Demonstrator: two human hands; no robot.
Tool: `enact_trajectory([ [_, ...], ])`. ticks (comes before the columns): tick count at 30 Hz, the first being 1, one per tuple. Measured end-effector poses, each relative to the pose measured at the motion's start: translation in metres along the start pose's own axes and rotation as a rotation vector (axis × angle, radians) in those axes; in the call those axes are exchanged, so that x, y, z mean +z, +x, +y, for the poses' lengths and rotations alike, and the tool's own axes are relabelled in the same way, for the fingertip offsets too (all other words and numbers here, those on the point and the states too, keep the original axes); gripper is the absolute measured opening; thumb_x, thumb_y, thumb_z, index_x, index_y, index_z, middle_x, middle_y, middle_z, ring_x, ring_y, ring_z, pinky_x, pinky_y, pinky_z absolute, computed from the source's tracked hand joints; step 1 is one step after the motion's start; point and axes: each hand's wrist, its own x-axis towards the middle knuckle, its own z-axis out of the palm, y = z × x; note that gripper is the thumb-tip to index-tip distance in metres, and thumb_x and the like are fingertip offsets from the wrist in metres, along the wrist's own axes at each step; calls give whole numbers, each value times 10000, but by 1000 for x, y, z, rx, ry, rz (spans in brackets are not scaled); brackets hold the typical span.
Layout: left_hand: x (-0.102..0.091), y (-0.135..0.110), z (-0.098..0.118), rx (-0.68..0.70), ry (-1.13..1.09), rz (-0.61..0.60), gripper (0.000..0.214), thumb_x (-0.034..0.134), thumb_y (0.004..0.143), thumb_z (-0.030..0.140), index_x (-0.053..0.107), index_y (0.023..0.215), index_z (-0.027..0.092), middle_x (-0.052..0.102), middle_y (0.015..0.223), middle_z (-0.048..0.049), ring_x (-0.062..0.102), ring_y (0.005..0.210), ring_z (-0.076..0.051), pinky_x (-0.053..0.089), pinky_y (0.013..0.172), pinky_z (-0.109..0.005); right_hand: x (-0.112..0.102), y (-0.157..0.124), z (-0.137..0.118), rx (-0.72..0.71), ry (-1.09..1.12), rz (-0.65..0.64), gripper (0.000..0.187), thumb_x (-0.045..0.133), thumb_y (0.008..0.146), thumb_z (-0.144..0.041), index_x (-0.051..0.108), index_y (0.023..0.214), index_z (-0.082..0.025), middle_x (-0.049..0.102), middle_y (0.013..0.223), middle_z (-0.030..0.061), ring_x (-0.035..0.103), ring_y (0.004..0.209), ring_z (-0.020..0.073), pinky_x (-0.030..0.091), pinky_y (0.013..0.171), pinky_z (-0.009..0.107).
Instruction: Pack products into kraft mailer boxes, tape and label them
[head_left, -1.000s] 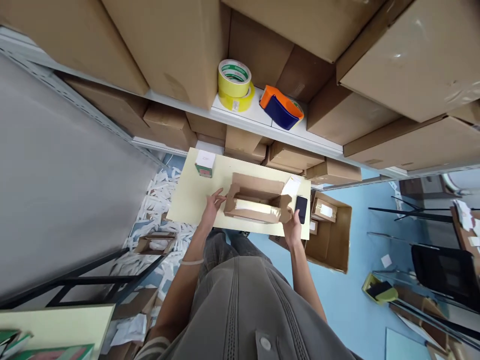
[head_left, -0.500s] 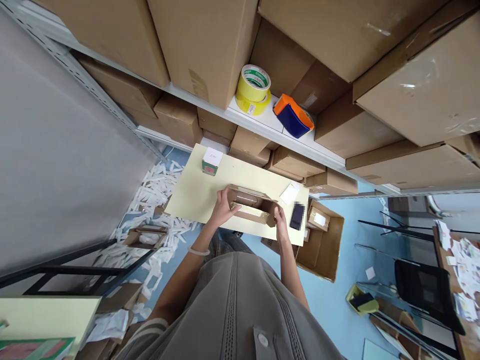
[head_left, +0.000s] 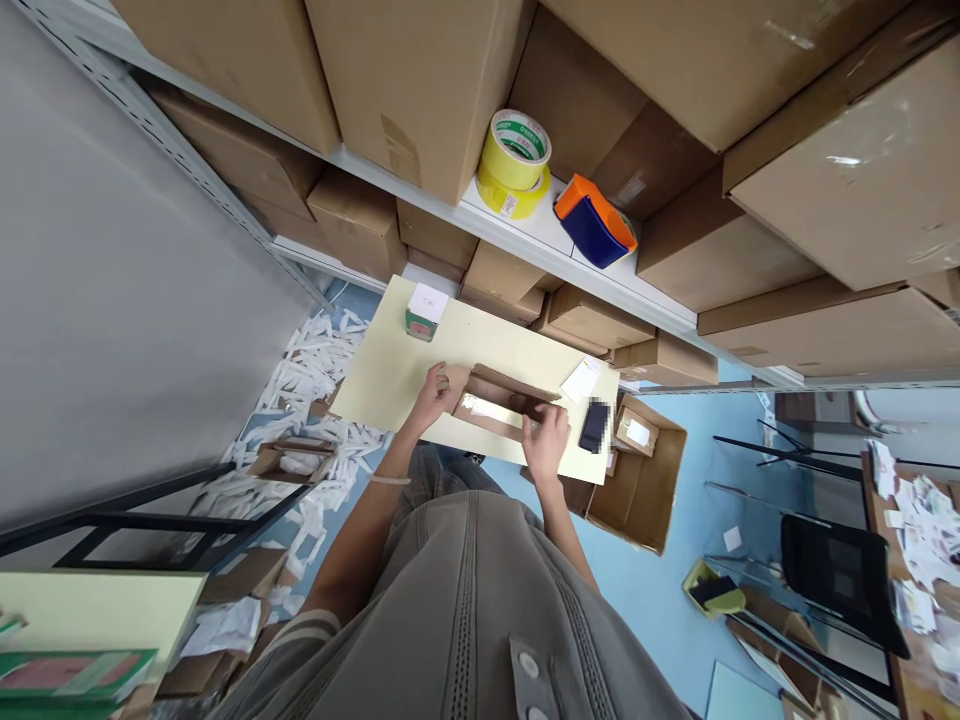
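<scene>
A small brown cardboard box (head_left: 499, 400) lies on a pale yellow table (head_left: 390, 375) in front of me, its flaps partly up and a shiny strip of tape along its near side. My left hand (head_left: 431, 395) grips the box's left end, fingers curled round the flap. My right hand (head_left: 546, 440) presses on the near right flap, fingers bent over it. A dark phone (head_left: 594, 426) lies just right of that hand, and a white slip of paper (head_left: 581, 379) sits behind it.
A small white and green carton (head_left: 425, 311) stands at the table's far left corner. Yellow tape rolls (head_left: 516, 162) and an orange-blue tape dispenser (head_left: 594, 221) rest on the shelf among large boxes. An open carton (head_left: 637, 470) sits on the blue floor at right; paper scraps (head_left: 307, 380) litter the left.
The box's flaps have been folded inward and the box looks narrower. Both hands moved in onto its ends; my right hand slid down onto the near flap.
</scene>
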Motion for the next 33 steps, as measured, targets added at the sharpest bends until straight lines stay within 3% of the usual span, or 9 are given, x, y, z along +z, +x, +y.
enact_trajectory([
  [3, -4, 3, -5, -54, 13, 10, 509, 573, 818, 206, 448, 1311, 175, 648, 1027, -79, 632, 1049, -192, 506, 895, -343, 10, -3, -7, -213, -102, -152, 406, 535, 904, -295, 497, 1284, -158, 543, 1265, 159, 434, 1259, 306, 298, 1074, 501],
  [6, -3, 0, -6, -63, 39, 44, 483, 601, 829, 255, 464, 1286, 177, 656, 1040, -84, 644, 1017, -198, 511, 885, -353, 20, -5, -7, -251, -152, -207, 421, 506, 903, -202, 492, 1321, -151, 588, 1217, 138, 464, 1235, 276, 183, 1146, 523],
  [11, 2, -8, -7, -86, 68, 113, 442, 623, 845, 322, 495, 1243, 175, 654, 1006, -71, 659, 913, -179, 521, 842, -333, 26, -13, -1, -253, -179, -207, 349, 516, 902, -190, 564, 1247, -177, 595, 1117, 118, 492, 1146, 264, 250, 1128, 481],
  [16, 2, -13, -5, -106, 94, 102, 382, 606, 853, 349, 546, 1191, 181, 548, 751, 23, 595, 703, -141, 517, 650, -257, 31, -25, -2, -284, -213, -267, 408, 597, 892, -261, 533, 1278, -147, 576, 1119, 128, 478, 1137, 278, 248, 1124, 493],
  [21, 2, -14, 5, -139, 32, 86, 345, 602, 851, 343, 573, 1154, 181, 485, 717, 42, 503, 547, -100, 447, 450, -205, 32, -31, -8, -210, -213, -192, 182, 500, 924, -190, 601, 1072, -156, 574, 1017, 117, 473, 983, 263, 370, 926, 402],
  [23, 3, -14, 8, -152, -2, 98, 328, 601, 854, 344, 573, 1138, 182, 509, 754, 29, 509, 540, -94, 442, 429, -200, 32, -33, -9, -215, -235, -166, 201, 437, 928, -144, 615, 1018, -166, 567, 975, 110, 457, 925, 256, 363, 871, 387],
  [26, 3, -16, 7, -136, 10, 105, 308, 585, 862, 328, 567, 1134, 184, 543, 811, 4, 548, 590, -105, 466, 458, -205, 34, -36, -11, -237, -279, -182, 259, 425, 872, -66, 623, 1005, -169, 565, 943, 104, 440, 890, 253, 345, 827, 373],
  [29, 2, -21, 4, -77, 117, 118, 303, 558, 875, 283, 552, 1160, 178, 574, 873, -26, 603, 721, -138, 532, 604, -247, 38, -42, -12, -266, -335, -237, 301, 453, 812, -28, 619, 1022, -165, 576, 957, 107, 442, 901, 261, 333, 817, 374],
  [33, 5, -33, 14, 70, 421, 296, 400, 563, 866, 235, 507, 1251, 143, 554, 1145, -144, 606, 1029, -246, 534, 860, -390, 44, -55, -14, -254, -392, -287, 305, 454, 809, -24, 606, 1043, -147, 580, 1001, 133, 448, 906, 269, 328, 810, 382],
])
